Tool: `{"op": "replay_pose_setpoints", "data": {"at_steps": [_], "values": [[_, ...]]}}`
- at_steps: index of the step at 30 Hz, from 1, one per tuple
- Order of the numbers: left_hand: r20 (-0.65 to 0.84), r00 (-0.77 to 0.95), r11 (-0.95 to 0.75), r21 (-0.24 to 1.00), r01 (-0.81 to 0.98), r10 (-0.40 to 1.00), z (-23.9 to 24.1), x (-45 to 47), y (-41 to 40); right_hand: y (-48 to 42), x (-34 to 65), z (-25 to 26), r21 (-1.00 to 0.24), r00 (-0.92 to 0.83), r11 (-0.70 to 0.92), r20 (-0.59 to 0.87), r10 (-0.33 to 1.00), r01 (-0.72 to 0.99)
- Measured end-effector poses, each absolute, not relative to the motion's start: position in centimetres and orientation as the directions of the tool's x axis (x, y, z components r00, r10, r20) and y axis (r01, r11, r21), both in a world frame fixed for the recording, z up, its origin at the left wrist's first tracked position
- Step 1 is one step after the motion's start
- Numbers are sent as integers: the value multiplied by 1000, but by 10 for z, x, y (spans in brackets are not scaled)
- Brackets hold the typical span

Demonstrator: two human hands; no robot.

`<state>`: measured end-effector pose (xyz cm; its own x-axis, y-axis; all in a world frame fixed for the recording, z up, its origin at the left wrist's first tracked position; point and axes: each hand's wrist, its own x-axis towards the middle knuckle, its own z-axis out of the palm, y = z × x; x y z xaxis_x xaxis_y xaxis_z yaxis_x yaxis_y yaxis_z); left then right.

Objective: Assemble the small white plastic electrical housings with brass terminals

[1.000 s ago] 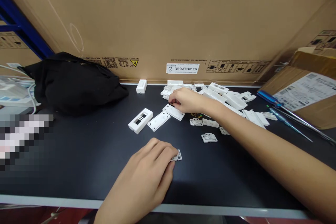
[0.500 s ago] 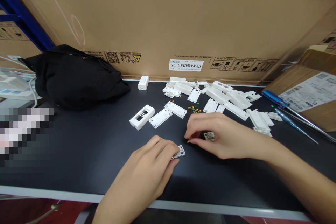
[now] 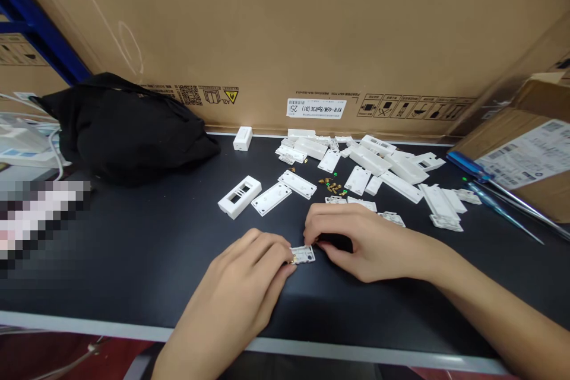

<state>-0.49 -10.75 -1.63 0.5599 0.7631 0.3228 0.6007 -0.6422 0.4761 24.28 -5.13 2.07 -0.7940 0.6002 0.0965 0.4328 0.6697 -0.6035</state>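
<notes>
My left hand (image 3: 249, 276) pinches the left end of a small white plastic socket part (image 3: 303, 255), open side up, low over the black tabletop. A bit of brass shows inside it by the fingertips. My right hand (image 3: 356, 240) is closed at the thumb and index finger, its fingertips at the part's upper right edge; the small brass piece in that pinch is nearly hidden now. Just beyond my right hand lie loose brass contacts (image 3: 332, 185) with green bits, and more white inner parts (image 3: 392, 218).
White covers and plates (image 3: 369, 160) are heaped at the back right. A white frame (image 3: 240, 197) and flat plates (image 3: 271, 198) lie ahead. Screwdrivers (image 3: 503, 211) rest at the right near a carton (image 3: 529, 148). A black bag (image 3: 133, 130) sits at the left; a large carton (image 3: 267, 41) stands behind.
My right hand has moved left with the brass piece, reaching the white part. The part now shows more of its inside. White parts behind my right hand have come into view.
</notes>
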Motion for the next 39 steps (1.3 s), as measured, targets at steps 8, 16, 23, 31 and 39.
{"op": "replay_pose_setpoints", "data": {"at_steps": [8, 16, 23, 31, 39], "values": [[342, 561, -655, 467, 594, 754, -16, -6, -110, -51, 250, 30, -514, -767, 673, 43, 640, 532], [332, 559, -646, 479, 595, 760, -16, -5, -110, -55, 250, 35, -505, -771, 706, 119, 626, 496], [328, 559, -643, 489, 589, 762, -15, -5, -110, -61, 237, 33, -510, -809, 747, 156, 567, 426], [332, 566, -651, 482, 586, 755, -15, -4, -109, -61, 234, 31, -448, -821, 774, 138, 554, 448], [333, 588, -674, 436, 597, 737, -16, -4, -107, -63, 233, 32, -406, -837, 799, 133, 531, 443]]}}
